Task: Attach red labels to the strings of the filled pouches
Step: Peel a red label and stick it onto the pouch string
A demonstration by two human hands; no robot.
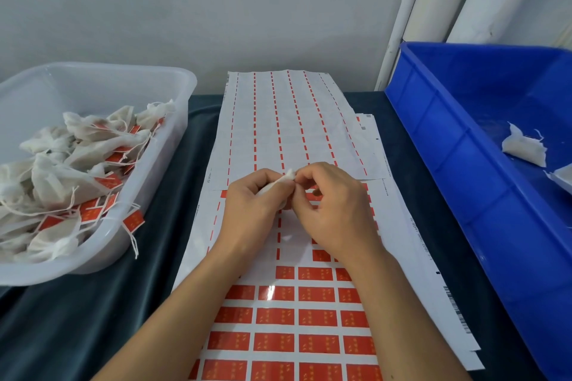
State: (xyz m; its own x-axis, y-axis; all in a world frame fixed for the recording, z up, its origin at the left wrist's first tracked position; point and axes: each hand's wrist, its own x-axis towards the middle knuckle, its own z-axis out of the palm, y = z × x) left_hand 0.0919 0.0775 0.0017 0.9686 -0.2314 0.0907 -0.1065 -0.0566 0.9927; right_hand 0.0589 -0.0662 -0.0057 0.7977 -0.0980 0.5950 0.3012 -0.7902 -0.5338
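Plain grey wall at the back, dark teal cloth (161,257) on the table. Both hands meet over the sheet of red rectangular stickers (309,318): left hand (247,213) grips a small white fabric pouch (278,184), right hand (331,210) pinches its top. Sticker print is too small to read. Labelled pouches fill the clear plastic tub (167,145) on the left; a blue plastic crate (433,120) sits right.

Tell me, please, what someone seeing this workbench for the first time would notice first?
Most likely the sheet of red labels running down the middle of the dark table, with the left hand and right hand meeting above it, both pinching a small white pouch. Next, the clear tub on the left, heaped with already labelled pouches, and the big blue bin on the right, holding just a few white pouches.
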